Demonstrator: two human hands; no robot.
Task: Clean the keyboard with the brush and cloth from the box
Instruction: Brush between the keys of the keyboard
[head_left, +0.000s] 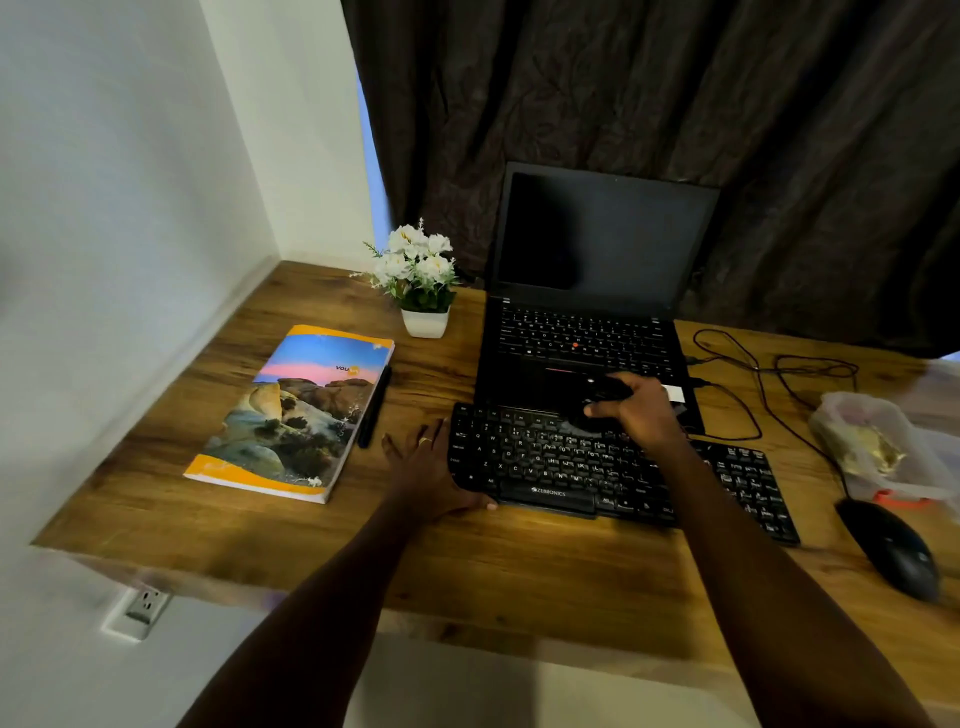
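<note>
A black external keyboard (550, 462) lies on the wooden desk (467, 566) in front of an open laptop. My left hand (431, 467) rests flat against the keyboard's left end, thumb along its front edge. My right hand (636, 410) hovers over the keyboard's top row and is closed on a black brush (597, 397), whose dark head touches the upper keys. No cloth or box shows clearly.
The black laptop (587, 332) stands behind the keyboard, screen dark. A colourful notebook (296, 410) with a black pen (375, 405) lies left. A white flower pot (423, 280) sits at the back. Cables (769, 374), a plastic bag (878, 441) and a mouse (893, 551) occupy the right.
</note>
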